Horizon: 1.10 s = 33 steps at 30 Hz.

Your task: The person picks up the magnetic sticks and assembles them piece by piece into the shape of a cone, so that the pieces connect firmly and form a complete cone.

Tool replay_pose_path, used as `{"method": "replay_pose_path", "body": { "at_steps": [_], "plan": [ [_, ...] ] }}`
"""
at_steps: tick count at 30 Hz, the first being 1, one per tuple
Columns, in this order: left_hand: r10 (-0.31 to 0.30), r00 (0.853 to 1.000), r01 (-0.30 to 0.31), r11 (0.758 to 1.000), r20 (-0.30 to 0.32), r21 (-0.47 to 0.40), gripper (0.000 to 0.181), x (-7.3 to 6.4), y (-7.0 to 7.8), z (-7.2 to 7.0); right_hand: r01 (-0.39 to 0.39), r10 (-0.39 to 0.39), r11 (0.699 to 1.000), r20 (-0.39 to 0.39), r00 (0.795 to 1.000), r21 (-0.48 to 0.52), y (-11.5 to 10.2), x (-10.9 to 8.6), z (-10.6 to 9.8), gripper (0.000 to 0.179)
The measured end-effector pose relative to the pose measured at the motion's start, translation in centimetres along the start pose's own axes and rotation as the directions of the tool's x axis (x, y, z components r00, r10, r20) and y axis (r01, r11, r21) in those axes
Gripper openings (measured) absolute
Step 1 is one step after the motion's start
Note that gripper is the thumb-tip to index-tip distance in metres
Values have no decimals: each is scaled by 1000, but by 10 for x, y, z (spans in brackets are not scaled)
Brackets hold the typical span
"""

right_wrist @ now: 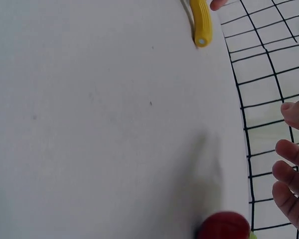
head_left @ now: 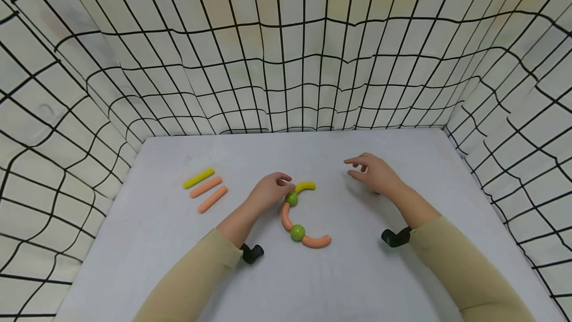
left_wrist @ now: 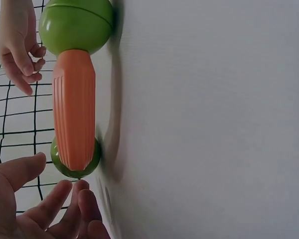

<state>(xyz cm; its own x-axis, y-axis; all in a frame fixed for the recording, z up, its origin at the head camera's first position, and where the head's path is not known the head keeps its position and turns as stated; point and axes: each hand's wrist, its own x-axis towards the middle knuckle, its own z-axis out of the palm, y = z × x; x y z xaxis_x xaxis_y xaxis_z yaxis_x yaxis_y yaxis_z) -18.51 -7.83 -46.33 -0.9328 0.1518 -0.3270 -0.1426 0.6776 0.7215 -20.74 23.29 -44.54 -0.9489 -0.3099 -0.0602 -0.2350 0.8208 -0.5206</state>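
A curved chain of toy parts lies on the white table (head_left: 357, 282): a yellow curved piece (head_left: 306, 186), a green ball (head_left: 292, 199), an orange curved piece (head_left: 286, 216), another green ball (head_left: 297, 233) and an orange curved piece (head_left: 317, 242). My left hand (head_left: 271, 191) is beside the upper ball, thumb and fingers apart; whether a fingertip touches it I cannot tell. My right hand (head_left: 375, 175) hovers right of the chain, holding nothing, its fingers loosely bent. In the right wrist view, the yellow piece (right_wrist: 202, 25) lies away from that hand.
On the left lie a yellow stick (head_left: 198, 178) and two orange sticks (head_left: 206, 187). At the bottom of the right wrist view a round red thing (right_wrist: 224, 226) shows, with a bit of green. Black netting over white walls (head_left: 304, 73) encloses the back and sides.
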Motion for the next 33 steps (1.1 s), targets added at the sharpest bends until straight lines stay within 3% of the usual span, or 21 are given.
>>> {"method": "replay_pose_path", "body": {
  "at_steps": [9,16,22,33],
  "plan": [
    [29,999,-29,1000,30,9,36,11,9,3,-107,110,993,-76,991,52,45,-26,-22,39],
    [46,998,-49,996,39,71,34,15,16,6,-150,154,988,-118,981,43,63,-37,-26,41],
    [63,997,-68,990,43,126,33,20,17,10,-204,211,976,-97,973,82,74,-34,-24,51],
    [71,995,-82,985,74,150,31,25,19,15,-261,268,957,-46,962,129,88,-21,-10,56]
  ]
}}
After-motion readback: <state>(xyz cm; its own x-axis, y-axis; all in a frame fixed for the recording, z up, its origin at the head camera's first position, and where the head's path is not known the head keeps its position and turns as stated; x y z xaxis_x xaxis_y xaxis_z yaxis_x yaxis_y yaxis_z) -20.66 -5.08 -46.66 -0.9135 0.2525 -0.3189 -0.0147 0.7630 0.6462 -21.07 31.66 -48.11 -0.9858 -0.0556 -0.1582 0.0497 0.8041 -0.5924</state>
